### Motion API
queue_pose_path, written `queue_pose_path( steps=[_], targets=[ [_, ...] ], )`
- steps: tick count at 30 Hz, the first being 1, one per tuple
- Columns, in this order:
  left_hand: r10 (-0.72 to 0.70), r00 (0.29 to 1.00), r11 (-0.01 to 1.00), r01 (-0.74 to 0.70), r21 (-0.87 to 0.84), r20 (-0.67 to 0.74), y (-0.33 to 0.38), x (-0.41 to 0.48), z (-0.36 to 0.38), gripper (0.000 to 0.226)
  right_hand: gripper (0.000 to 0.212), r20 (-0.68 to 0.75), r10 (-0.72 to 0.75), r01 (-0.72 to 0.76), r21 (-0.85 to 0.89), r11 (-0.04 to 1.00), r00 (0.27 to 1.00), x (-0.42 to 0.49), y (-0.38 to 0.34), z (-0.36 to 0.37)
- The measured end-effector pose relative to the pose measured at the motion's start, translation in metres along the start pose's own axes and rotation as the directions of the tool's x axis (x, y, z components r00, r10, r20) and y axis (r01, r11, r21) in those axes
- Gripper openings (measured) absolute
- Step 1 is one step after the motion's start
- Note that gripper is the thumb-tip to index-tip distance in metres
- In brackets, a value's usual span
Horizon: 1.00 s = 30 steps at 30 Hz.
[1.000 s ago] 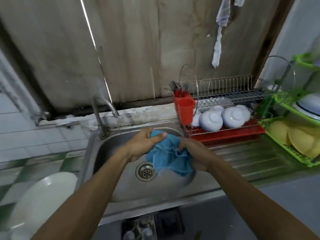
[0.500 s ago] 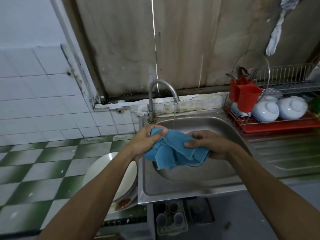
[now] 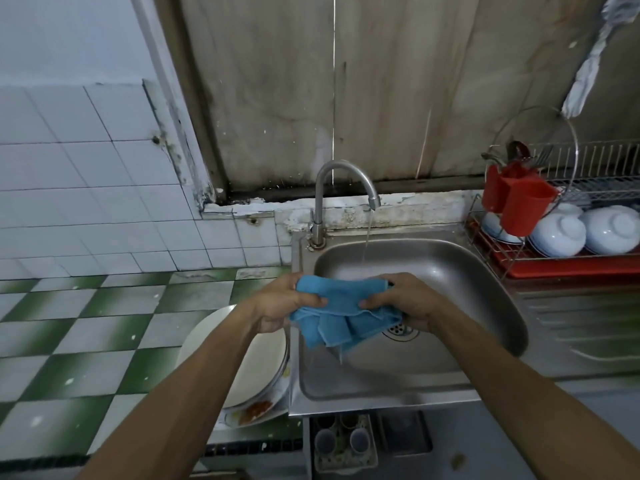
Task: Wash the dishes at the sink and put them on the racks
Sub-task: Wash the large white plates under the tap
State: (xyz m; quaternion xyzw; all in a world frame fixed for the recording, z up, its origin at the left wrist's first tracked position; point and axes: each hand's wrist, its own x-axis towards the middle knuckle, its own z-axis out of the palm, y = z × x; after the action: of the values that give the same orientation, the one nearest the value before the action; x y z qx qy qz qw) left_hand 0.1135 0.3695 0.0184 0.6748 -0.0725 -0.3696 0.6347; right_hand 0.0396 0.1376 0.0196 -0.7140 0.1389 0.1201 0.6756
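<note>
Head view: a blue cloth hangs over the left side of the sink. The left hand and right hand each grip one end. Water runs from the tap behind. Stacked plates sit just beside the sink's left edge.

Sink: brushed steel, dull sheen. Tap: smooth bright metal. Cloth: blue terry, matt, wet. Rack: thin metal wire. Cups: red plastic. Bowls: glossy white ceramic. Tabletop: glazed tile. Wall panel: rough, stained.
</note>
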Motion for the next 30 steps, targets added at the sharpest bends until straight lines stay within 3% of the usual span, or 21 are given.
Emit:
queue_pose_path(
  steps=[2,4,5,7,9,11,15,17,20,22,25,28,30],
  targets=[
    [0.036,0.991,0.999,-0.038,-0.017,-0.129,-0.008,0.009,0.007,0.031,0.023,-0.295,-0.157,0.080,-0.256,0.963,0.942,0.009,0.005,0.014],
    [0.062,0.945,0.996,-0.078,-0.037,-0.320,-0.016,0.019,0.019,0.024,0.017,-0.369,-0.411,0.213,-0.472,0.855,0.834,0.012,0.012,0.037],
    [0.053,0.918,0.994,-0.088,-0.072,-0.394,-0.019,0.025,0.026,0.022,0.019,-0.328,-0.495,0.279,-0.527,0.803,0.804,0.011,0.016,0.051],
    [-0.038,0.899,0.955,-0.097,-0.281,-0.437,-0.018,0.029,0.041,0.021,0.028,-0.143,-0.530,0.366,-0.575,0.732,0.836,0.012,0.025,0.071],
    [-0.174,0.924,0.826,-0.050,-0.561,-0.339,-0.011,0.021,0.045,0.027,0.049,0.113,-0.447,0.398,-0.676,0.620,0.887,0.012,0.033,0.085],
    [-0.233,0.961,0.746,0.077,-0.662,-0.151,-0.005,0.005,0.040,0.043,0.068,0.236,-0.349,0.399,-0.746,0.533,0.907,0.011,0.035,0.085],
    [-0.207,0.977,0.849,0.157,-0.505,-0.044,-0.009,-0.018,0.008,0.063,0.052,0.360,-0.411,0.537,-0.680,0.499,0.838,0.012,0.023,0.080],
    [-0.229,0.970,0.907,0.183,-0.379,-0.081,-0.008,-0.028,-0.006,0.061,0.052,0.296,-0.416,0.489,-0.710,0.507,0.860,0.010,0.022,0.093],
    [-0.257,0.935,0.964,0.265,-0.002,-0.244,-0.009,-0.040,-0.028,0.057,0.033,0.140,-0.374,0.364,-0.678,0.638,0.917,0.011,0.022,0.117],
    [-0.193,0.913,0.938,0.279,0.206,-0.360,-0.017,-0.049,-0.045,0.057,0.025,0.075,-0.286,0.268,-0.626,0.732,0.955,0.018,0.017,0.129],
    [-0.060,0.858,0.908,0.260,0.329,-0.510,-0.047,-0.053,-0.084,0.045,0.032,-0.049,-0.133,0.099,-0.437,0.894,0.990,0.026,0.017,0.147],
    [0.073,0.775,0.679,0.422,0.600,-0.628,-0.085,-0.057,-0.130,0.037,0.014,-0.139,-0.031,0.000,-0.214,0.977,0.990,0.030,0.020,0.166],
    [0.060,0.730,0.598,0.520,0.611,-0.680,-0.109,-0.057,-0.152,0.041,0.022,-0.166,0.019,-0.047,-0.164,0.985,0.986,0.034,0.025,0.174]
  ],
)
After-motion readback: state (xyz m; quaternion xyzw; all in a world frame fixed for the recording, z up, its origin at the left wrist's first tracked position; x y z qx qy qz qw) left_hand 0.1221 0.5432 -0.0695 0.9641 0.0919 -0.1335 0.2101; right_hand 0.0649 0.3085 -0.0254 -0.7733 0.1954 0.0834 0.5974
